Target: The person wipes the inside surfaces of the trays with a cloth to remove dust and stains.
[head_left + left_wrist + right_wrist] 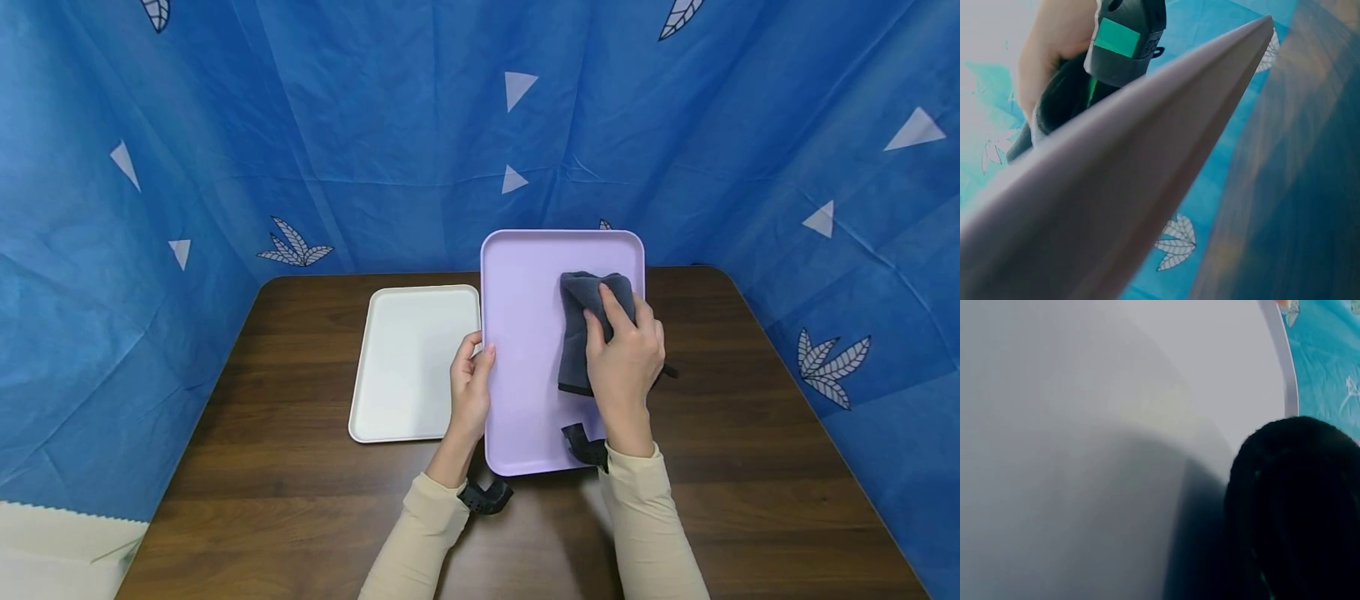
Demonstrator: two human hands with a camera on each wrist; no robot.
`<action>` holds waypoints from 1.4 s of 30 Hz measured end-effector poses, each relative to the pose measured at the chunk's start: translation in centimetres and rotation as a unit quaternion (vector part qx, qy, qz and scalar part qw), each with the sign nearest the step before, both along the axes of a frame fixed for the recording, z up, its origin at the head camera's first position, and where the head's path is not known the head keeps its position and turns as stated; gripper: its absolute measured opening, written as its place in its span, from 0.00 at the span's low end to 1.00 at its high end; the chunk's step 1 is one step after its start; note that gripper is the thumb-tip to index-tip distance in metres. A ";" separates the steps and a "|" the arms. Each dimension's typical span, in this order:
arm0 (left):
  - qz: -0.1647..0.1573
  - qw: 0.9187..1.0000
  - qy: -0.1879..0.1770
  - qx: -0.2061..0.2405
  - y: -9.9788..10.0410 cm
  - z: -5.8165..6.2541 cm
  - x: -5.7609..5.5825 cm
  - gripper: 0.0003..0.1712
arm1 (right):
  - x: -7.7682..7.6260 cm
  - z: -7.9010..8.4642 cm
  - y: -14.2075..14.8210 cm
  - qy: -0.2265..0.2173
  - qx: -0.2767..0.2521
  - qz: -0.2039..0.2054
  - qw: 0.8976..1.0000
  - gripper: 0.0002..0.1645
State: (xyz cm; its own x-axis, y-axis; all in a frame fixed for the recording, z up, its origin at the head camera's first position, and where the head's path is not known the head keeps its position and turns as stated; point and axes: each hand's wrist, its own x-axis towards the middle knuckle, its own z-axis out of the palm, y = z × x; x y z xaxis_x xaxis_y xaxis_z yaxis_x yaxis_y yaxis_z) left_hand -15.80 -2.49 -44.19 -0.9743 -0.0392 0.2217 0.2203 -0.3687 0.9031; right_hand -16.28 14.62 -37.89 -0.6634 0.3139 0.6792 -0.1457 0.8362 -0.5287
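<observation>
A lilac rectangular tray (525,367) is held up off the table, its inner face toward the head camera. My left hand (470,387) grips its left rim, thumb on the inner side. My right hand (626,354) holds a folded dark grey cloth (576,350) against the right half of the inner face. In the left wrist view the tray (1116,162) cuts across nearly edge-on, with my right hand (1054,47) and the dark cloth (1063,94) beyond it. The right wrist view shows the tray's pale surface (1116,375) and the dark cloth (1297,506) close up.
A white rectangular tray (412,367) lies flat on the brown wooden table (300,500), left of the lilac one and partly behind my left hand. A blue patterned curtain (375,125) hangs at the back and both sides. Each wrist wears a black camera mount (487,497).
</observation>
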 end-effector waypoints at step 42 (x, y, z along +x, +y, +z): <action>-0.002 1.000 0.003 0.001 0.0 -0.1 0.0 0.19 | 0.3 -0.5 -0.7 -0.004 -0.022 0.017 1.000 0.22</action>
